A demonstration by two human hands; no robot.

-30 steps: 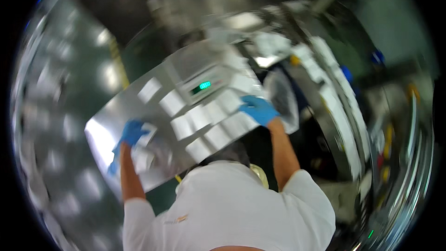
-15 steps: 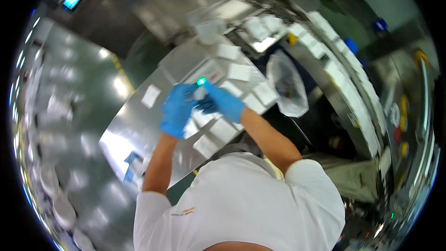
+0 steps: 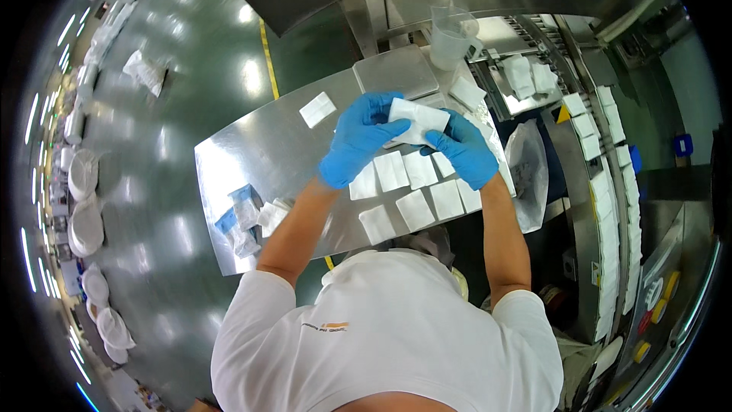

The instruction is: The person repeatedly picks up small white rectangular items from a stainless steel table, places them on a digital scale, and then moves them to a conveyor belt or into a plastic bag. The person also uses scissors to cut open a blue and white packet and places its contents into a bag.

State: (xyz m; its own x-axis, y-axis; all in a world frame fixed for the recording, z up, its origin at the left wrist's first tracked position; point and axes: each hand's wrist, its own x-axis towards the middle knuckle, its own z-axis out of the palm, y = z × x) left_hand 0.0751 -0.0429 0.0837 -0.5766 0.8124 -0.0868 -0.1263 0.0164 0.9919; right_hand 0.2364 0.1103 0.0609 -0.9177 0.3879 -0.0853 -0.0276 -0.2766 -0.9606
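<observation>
The person's gloved left hand and right hand grip a white pad above the steel table; other pads lie on it, a clear jug near its far edge.

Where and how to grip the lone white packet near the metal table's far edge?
Likely the two long edges of the lone packet, pinched from above: it lies flat on the metal table, apart from the other packets.
</observation>
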